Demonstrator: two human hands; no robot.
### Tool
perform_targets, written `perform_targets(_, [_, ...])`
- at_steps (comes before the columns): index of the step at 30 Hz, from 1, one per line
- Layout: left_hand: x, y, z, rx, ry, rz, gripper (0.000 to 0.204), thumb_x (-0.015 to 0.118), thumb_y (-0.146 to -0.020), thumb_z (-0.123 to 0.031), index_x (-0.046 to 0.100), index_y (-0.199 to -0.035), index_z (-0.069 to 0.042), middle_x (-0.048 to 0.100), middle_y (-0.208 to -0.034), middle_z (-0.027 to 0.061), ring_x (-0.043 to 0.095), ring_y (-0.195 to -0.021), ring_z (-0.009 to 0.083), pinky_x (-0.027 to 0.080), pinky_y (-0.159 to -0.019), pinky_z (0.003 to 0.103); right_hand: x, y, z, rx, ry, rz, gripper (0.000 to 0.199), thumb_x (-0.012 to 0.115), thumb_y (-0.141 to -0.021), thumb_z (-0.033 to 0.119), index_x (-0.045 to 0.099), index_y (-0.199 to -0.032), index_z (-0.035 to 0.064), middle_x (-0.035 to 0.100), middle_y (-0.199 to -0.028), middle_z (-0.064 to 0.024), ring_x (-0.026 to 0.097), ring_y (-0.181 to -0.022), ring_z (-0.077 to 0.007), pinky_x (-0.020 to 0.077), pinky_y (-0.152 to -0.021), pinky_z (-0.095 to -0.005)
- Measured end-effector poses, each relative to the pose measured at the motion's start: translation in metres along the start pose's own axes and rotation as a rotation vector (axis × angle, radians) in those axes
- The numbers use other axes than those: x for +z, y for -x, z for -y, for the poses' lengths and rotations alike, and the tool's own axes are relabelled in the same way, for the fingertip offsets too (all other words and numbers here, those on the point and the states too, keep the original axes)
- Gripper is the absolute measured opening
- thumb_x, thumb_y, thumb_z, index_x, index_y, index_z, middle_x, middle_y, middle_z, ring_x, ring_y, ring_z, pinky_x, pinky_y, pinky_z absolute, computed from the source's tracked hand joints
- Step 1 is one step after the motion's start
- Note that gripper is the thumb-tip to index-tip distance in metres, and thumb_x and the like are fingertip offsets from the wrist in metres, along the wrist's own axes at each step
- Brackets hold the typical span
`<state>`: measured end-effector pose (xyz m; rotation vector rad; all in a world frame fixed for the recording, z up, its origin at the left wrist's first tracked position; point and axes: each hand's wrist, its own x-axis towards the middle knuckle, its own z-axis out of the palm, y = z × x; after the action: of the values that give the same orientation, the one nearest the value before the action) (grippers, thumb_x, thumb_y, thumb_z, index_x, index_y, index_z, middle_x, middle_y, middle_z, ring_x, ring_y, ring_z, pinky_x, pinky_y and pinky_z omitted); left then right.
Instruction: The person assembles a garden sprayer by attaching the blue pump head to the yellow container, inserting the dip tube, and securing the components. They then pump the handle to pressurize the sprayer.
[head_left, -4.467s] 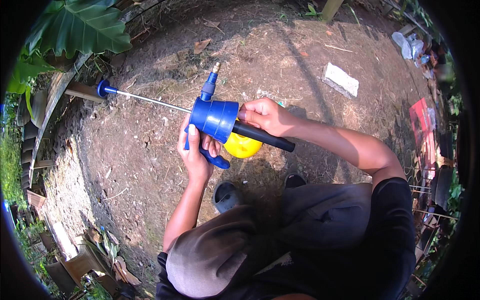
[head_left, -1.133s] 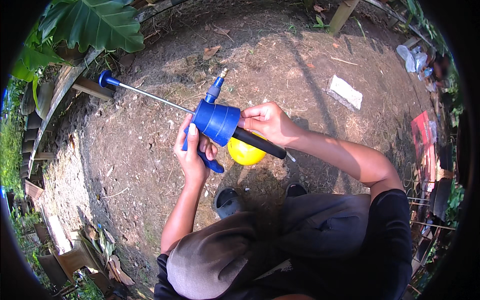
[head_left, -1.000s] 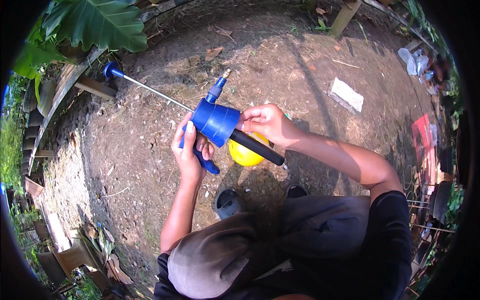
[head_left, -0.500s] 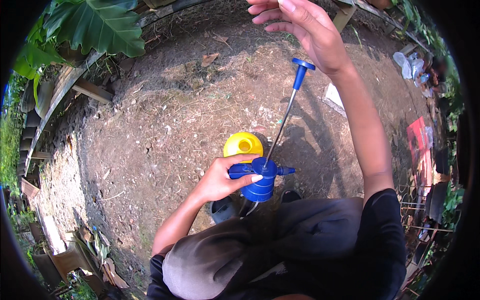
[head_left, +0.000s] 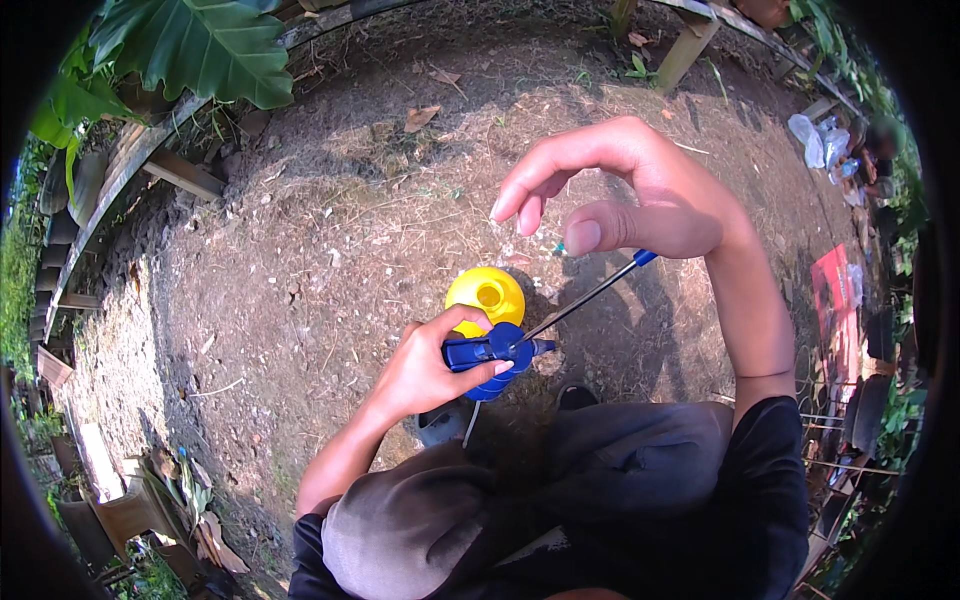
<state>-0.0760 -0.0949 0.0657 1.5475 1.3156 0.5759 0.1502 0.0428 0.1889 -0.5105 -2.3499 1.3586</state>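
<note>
The blue pump-sprayer head [head_left: 508,341] has its metal plunger rod [head_left: 580,301] extended; the left hand [head_left: 420,367] grips the head, the right hand [head_left: 655,190] curves loosely open.

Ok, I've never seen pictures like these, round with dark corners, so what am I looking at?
There's no machine here, just a person's two bare hands. Every picture comes from one wide fisheye camera on their head, looking down, which is why straight edges bend. The left hand holds a blue sprayer head with a metal rod sticking out. The right hand is open, covering the rod's far end from view. On the dirt ground stands a yellow container, its round opening facing up.
</note>
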Motion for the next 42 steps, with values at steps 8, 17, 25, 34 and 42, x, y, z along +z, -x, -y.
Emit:
perform_targets(8, [0.002,0.002,-0.002,-0.049,0.036,-0.05,0.048,0.088,-0.071,-0.024,0.048,-0.093,-0.008,0.062,-0.074,0.0029,0.062,-0.071,0.0088,0.05,-0.063,0.027,-0.001,-0.005,0.01,-0.032,0.013,-0.087,0.042,0.072,-0.085,0.045,0.072,-0.1,0.0057,0.07,-0.089,-0.0043,0.065,-0.085,-0.0139,0.0486,-0.086,-0.0306])
perform_targets(17, [0.015,0.001,-0.004,-0.013,-0.023,-0.084,0.057,0.091,-0.067,-0.029,0.039,-0.083,-0.01,0.044,-0.073,-0.0003,0.043,-0.068,0.0108,0.04,-0.06,0.029,-0.001,-0.003,0.0,0.087,-0.039,-0.189,0.064,0.061,-0.086,0.062,0.067,-0.109,0.0021,0.06,-0.081,-0.0005,0.056,-0.075,-0.0088,0.0447,-0.069,-0.0249])
perform_targets(25, [0.052,0.002,-0.004,0.079,0.198,0.12,0.058,0.089,-0.069,-0.031,0.038,-0.087,-0.009,0.041,-0.077,0.0034,0.041,-0.071,0.0149,0.04,-0.065,0.032,-0.014,0.012,-0.004,0.276,-0.108,-0.097,0.038,0.065,-0.094,0.041,0.068,-0.097,0.0031,0.061,-0.082,0.0025,0.055,-0.076,-0.0057,0.0463,-0.07,-0.0242])
perform_targets(34, [0.06,-0.008,-0.01,0.156,0.237,0.27,0.056,0.087,-0.07,-0.028,0.039,-0.088,-0.007,0.042,-0.076,0.0052,0.043,-0.071,0.0177,0.04,-0.064,0.033,-0.026,0.027,0.0,0.411,0.016,0.115,0.036,0.065,-0.094,0.034,0.059,-0.073,0.0066,0.044,-0.063,0.0072,0.038,-0.061,-0.0035,0.0304,-0.054,-0.0261])
perform_targets(42, [0.069,0.0,0.008,0.116,0.285,0.195,0.055,0.087,-0.071,-0.027,0.037,-0.085,-0.008,0.041,-0.075,0.0047,0.04,-0.069,0.0159,0.039,-0.063,0.032,0.003,0.015,-0.004,0.308,0.174,0.134,0.038,0.056,-0.099,0.028,0.051,-0.074,0.0004,0.041,-0.061,-0.0058,0.04,-0.058,-0.0148,0.0335,-0.056,-0.0339])
